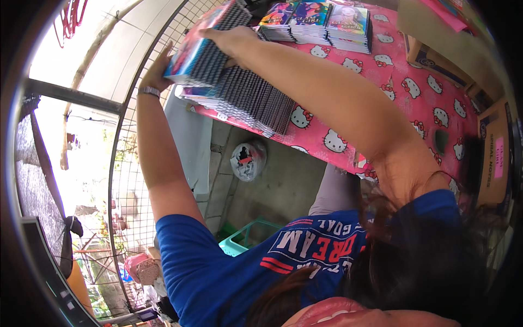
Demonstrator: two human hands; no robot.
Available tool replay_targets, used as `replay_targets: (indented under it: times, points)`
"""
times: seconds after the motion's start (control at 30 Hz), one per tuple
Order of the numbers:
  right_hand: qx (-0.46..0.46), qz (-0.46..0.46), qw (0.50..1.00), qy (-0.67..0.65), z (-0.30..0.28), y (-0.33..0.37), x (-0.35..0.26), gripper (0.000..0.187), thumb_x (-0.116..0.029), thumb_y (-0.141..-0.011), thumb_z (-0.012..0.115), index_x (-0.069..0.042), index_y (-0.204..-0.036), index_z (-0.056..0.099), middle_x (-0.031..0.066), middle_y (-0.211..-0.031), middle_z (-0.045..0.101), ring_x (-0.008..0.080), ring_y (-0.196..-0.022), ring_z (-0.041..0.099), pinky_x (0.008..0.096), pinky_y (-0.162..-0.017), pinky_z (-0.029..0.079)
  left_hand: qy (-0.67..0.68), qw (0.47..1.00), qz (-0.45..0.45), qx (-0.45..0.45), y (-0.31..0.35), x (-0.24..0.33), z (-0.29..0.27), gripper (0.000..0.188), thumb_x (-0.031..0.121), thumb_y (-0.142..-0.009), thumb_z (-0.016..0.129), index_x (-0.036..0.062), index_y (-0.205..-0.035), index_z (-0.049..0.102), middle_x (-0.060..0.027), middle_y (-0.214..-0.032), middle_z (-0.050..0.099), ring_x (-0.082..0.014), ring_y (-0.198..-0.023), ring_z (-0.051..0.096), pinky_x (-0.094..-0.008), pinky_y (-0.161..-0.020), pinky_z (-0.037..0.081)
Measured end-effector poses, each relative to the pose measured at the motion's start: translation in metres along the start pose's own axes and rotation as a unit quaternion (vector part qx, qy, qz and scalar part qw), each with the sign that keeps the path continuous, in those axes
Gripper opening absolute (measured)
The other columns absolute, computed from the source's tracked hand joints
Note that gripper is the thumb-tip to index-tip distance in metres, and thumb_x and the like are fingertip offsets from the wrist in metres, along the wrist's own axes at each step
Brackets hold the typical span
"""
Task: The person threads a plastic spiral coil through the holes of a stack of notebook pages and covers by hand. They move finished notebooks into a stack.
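Note:
At the table's far left corner I grip a thick stack of spiral notebooks with colourful covers and dark coil bindings. My left hand, with a watch on its wrist, presses against the stack's left side. My right hand reaches across and clasps the upper right side, thumb over the top cover. Directly beneath is a longer row of spiral notebooks, coils facing the table's edge. The held stack touches or sits just above that row; I cannot tell which. More notebook piles stand farther back to the right.
Pink cloth with white cartoon cats covers the table. Cardboard boxes line the right side. Wire mesh runs along the left. Below lie a clear plastic bag of scraps and a teal plastic item.

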State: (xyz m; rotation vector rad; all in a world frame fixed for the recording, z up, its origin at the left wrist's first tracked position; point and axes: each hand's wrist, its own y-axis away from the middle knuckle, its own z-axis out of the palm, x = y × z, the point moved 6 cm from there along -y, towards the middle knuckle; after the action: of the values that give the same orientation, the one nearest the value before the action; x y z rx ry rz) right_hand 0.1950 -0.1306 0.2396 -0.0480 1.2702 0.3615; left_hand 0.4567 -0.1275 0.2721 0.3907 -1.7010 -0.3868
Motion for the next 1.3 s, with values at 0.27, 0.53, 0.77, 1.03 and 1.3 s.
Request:
replay_targets:
  times: [0.27,0.53,0.77,1.03,1.3]
  points:
    - [0.046,-0.022,0.986,0.157,-0.001,-0.003,0.008,0.121,-0.065,-0.068,0.077,0.018,-0.138,0.023,0.0297,-0.129,0.056,0.0350,-0.114,0.063,0.0362,-0.095,0.052,-0.012,0.987,0.113,0.110,0.014,-0.006,0.003,0.046,0.038,-0.090,0.069,0.0027,-0.118,0.062,-0.0071,-0.107,0.070,-0.0151,-0.089,0.068,-0.0300,-0.079,0.056]
    - [-0.028,-0.052,0.996,0.067,-0.007,0.008,-0.022,0.093,-0.068,-0.084,0.059,0.011,-0.131,0.052,0.0301,-0.134,0.053,0.0409,-0.131,0.048,0.0472,-0.106,0.040,-0.038,0.984,0.101,0.139,-0.002,-0.003,0.002,0.054,0.045,-0.088,0.069,0.0035,-0.122,0.062,-0.0082,-0.107,0.070,-0.0175,-0.088,0.068,-0.0327,-0.078,0.056]
    - [-0.036,-0.331,0.924,0.190,-0.211,0.106,-0.080,0.058,-0.045,-0.094,0.058,0.002,-0.128,0.058,0.0128,-0.125,0.061,0.0205,-0.123,0.053,0.0357,-0.103,0.041,-0.058,0.982,0.087,0.159,0.016,-0.016,-0.014,0.058,0.048,-0.086,0.069,0.0047,-0.124,0.061,-0.0088,-0.108,0.070,-0.0185,-0.091,0.068,-0.0328,-0.080,0.056]
    - [0.442,-0.147,0.698,0.544,-0.605,0.240,0.134,0.024,-0.021,-0.089,0.064,-0.012,-0.110,0.071,0.0153,-0.102,0.069,0.0316,-0.096,0.066,0.0390,-0.086,0.051,-0.317,0.850,0.170,0.385,0.067,0.052,-0.026,0.066,0.057,-0.094,0.053,0.0037,-0.132,0.059,-0.0151,-0.120,0.067,-0.0269,-0.113,0.061,-0.0390,-0.096,0.045]
    - [0.445,0.114,0.474,0.752,-0.707,0.326,0.177,0.032,-0.036,-0.095,0.056,-0.012,-0.115,0.062,0.0100,-0.115,0.060,0.0318,-0.102,0.061,0.0499,-0.083,0.050,-0.550,0.573,0.464,0.394,0.135,0.079,0.249,0.031,0.036,-0.093,0.065,0.0115,-0.111,0.072,-0.0117,-0.112,0.069,-0.0299,-0.116,0.058,-0.0404,-0.099,0.044]
